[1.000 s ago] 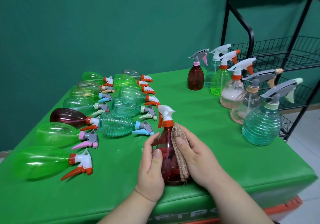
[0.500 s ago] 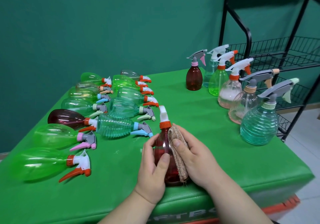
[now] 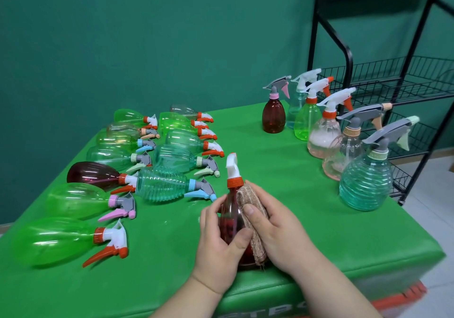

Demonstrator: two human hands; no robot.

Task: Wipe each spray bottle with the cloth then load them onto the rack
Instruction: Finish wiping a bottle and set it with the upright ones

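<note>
green table (image 3: 270, 195) fills most of the view. black wire rack (image 3: 348, 57) stands just off the table's right edge. lying bottles (image 3: 162, 187) in rows on the table's left half, nozzles pointing toward the table's middle. six upright bottles (image 3: 366, 185) in a line along the table's right side, near the rack. red bottle (image 3: 231, 217) upright at the table's near edge, centre, white nozzle on top. left hand (image 3: 218, 244) wrapped round its body, thumb across the front. right hand (image 3: 277, 229) clamps the cloth (image 3: 248, 195) against the bottle's right side, thumb on the cloth.
</note>
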